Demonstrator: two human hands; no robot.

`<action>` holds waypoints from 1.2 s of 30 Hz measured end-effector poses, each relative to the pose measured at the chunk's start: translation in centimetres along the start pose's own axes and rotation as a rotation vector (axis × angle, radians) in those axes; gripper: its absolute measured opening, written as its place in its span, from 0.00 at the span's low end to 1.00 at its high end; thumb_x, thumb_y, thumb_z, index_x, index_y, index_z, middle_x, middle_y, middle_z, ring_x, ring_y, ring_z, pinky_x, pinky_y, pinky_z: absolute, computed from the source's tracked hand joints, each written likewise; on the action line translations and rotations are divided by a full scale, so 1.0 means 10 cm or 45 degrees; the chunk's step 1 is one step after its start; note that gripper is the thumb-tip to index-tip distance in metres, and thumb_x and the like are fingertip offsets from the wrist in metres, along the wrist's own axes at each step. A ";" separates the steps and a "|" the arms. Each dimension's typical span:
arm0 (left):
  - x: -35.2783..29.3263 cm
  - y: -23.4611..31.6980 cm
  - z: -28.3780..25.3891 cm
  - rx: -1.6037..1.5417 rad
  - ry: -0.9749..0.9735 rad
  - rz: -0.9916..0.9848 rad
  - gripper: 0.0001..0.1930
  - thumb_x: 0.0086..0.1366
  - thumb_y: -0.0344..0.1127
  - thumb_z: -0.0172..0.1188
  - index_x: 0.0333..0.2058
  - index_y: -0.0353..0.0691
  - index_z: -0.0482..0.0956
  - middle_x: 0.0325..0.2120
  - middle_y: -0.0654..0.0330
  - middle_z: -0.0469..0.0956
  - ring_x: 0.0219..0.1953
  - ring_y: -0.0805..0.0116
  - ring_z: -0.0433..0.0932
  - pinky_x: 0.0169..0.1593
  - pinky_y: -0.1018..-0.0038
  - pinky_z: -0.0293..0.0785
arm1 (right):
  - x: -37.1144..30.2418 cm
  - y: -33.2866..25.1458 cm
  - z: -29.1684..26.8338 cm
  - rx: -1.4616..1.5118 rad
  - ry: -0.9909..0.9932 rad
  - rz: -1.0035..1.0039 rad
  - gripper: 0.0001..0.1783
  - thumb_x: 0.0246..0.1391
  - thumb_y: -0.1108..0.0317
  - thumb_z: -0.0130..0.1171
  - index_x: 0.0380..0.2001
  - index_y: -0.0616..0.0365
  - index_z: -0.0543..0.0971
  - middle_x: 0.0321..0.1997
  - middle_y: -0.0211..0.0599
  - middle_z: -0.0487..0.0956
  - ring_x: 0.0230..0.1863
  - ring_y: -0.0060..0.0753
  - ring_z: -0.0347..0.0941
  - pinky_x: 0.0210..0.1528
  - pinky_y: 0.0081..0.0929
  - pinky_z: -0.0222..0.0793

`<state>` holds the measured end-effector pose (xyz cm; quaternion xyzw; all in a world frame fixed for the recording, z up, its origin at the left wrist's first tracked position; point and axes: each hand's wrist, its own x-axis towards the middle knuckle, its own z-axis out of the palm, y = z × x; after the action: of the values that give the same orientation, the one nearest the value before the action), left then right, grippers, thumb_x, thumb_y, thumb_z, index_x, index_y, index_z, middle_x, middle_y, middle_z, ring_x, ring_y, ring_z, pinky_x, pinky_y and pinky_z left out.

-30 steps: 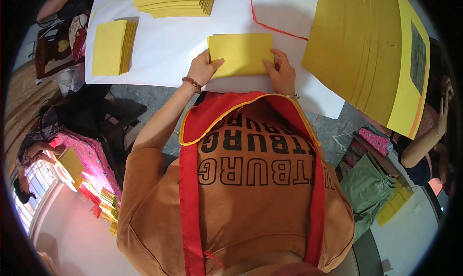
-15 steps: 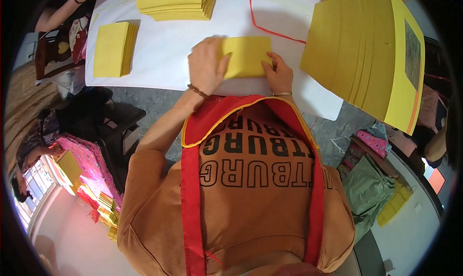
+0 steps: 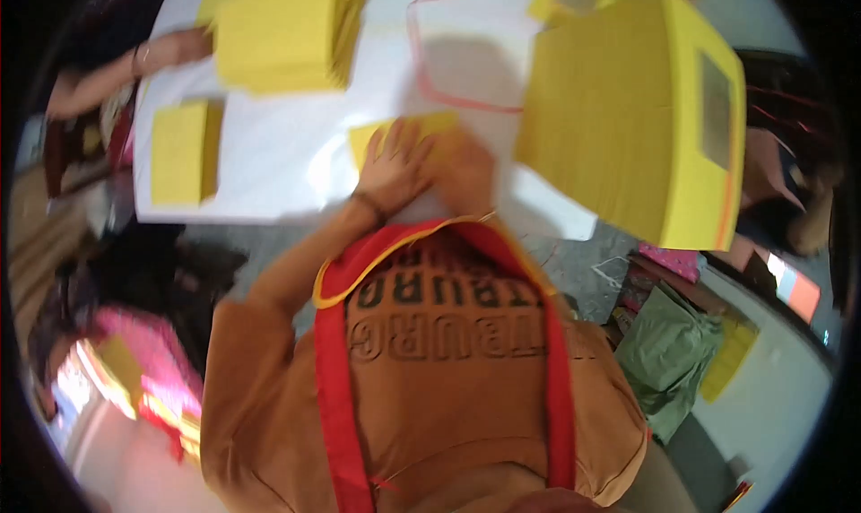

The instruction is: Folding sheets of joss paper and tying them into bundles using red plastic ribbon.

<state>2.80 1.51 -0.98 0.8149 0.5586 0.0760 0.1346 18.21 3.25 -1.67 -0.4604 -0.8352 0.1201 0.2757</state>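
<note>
A small folded yellow paper piece lies on the white tabletop in front of me, partly covered by both hands. My left hand rests flat on it with the fingers spread. Close beside it on the right, my right hand is over the paper's right part. It is smeared by motion, so its fingers cannot be made out. A short stack of yellow paper pieces stands to the left, and a taller yellow stack is farther back.
A large fanned yellow paper stack takes up the right side of the white table. A red string curves across the tabletop. At the far left, another person's hand reaches to the tall stack. A green bag sits at lower right.
My left hand has gone from the paper's left edge to lying flat on it. My right hand has moved from the right edge in toward the left. The other person's hand has reached the tall stack.
</note>
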 end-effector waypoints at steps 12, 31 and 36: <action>-0.18 -0.38 0.41 -0.746 0.315 0.026 0.24 0.57 0.36 0.46 0.51 0.30 0.60 0.54 0.47 0.58 0.57 0.51 0.54 0.58 0.57 0.49 | -0.12 -0.13 0.33 0.101 -0.280 -0.076 0.32 0.51 0.48 0.42 0.54 0.58 0.60 0.61 0.45 0.55 0.63 0.43 0.45 0.62 0.40 0.38; -0.29 -0.34 0.53 0.159 0.484 0.124 0.31 0.57 0.52 0.45 0.54 0.36 0.58 0.53 0.47 0.59 0.55 0.48 0.58 0.57 0.58 0.51 | -0.15 -0.17 0.49 -0.230 -0.063 -0.173 0.27 0.48 0.50 0.43 0.50 0.50 0.64 0.62 0.38 0.53 0.64 0.39 0.43 0.63 0.45 0.34; -0.23 -0.23 0.36 0.554 0.463 0.209 0.31 0.54 0.45 0.51 0.54 0.37 0.57 0.47 0.48 0.64 0.50 0.52 0.63 0.51 0.64 0.61 | -0.15 -0.14 0.45 -0.167 -0.104 -0.136 0.24 0.51 0.56 0.39 0.51 0.51 0.65 0.61 0.37 0.57 0.64 0.37 0.45 0.62 0.43 0.36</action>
<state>0.92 -0.32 -5.07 0.8402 0.5089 0.1098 -0.1520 15.24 1.47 -5.25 -0.4268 -0.8753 0.0690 0.2166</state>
